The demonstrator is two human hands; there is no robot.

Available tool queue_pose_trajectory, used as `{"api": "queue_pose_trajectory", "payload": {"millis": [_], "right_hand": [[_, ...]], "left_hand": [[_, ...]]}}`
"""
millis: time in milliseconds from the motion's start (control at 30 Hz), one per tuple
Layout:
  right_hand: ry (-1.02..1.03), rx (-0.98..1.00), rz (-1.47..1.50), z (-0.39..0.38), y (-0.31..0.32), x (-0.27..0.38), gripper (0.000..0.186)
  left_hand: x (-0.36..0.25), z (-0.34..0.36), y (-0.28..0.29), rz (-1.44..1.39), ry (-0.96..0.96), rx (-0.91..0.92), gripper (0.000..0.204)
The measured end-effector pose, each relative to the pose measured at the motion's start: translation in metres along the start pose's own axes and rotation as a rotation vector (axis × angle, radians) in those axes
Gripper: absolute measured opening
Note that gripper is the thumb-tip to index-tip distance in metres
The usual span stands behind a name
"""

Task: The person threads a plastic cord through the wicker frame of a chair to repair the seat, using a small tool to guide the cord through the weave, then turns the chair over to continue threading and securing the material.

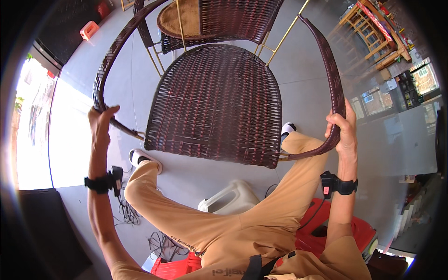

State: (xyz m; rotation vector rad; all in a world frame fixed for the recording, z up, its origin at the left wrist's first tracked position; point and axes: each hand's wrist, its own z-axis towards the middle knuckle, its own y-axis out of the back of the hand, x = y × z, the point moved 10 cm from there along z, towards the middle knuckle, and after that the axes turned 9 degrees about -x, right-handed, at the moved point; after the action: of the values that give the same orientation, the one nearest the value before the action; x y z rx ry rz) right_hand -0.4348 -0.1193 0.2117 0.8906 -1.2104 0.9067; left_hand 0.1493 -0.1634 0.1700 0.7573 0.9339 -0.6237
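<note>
Before me is a dark brown and reddish woven wicker armchair (217, 102) with thin gold metal legs and curved wrapped arms. My left hand (100, 122) is closed round its left arm, near the lower end of the curve. On the other side my right hand (344, 127) grips the chair's right arm, thumb laid over it. The woven seat panel lies between my two hands, above my spread knees. Both wrists carry black straps with small boxes. Whether the chair's legs touch the floor, I cannot tell.
A second wicker chair (233, 18) with a round brown cushion (179, 18) stands just beyond. Under me is a red plastic stool (317, 224); a whitish plastic jug (233, 198) sits between my legs. Black cables (128, 210) lie at left. Wooden furniture (373, 35) stands far right.
</note>
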Motion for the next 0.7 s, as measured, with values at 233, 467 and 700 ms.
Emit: {"api": "queue_pose_trajectory", "payload": {"millis": [233, 467, 700], "right_hand": [[0.159, -0.046, -0.255, 0.045, 0.042, 0.0, 0.04], [0.334, -0.022, -0.399, 0.071, 0.058, 0.012, 0.041], [0.519, -0.319, -0.543, 0.046, 0.065, 0.013, 0.045]], "left_hand": [[-0.038, -0.118, 0.014, 0.147, 0.158, -0.122, 0.03], [-0.058, -0.195, 0.028, 0.077, 0.167, -0.309, 0.026], [-0.049, -0.196, 0.041, -0.374, 0.074, -0.383, 0.049]]}}
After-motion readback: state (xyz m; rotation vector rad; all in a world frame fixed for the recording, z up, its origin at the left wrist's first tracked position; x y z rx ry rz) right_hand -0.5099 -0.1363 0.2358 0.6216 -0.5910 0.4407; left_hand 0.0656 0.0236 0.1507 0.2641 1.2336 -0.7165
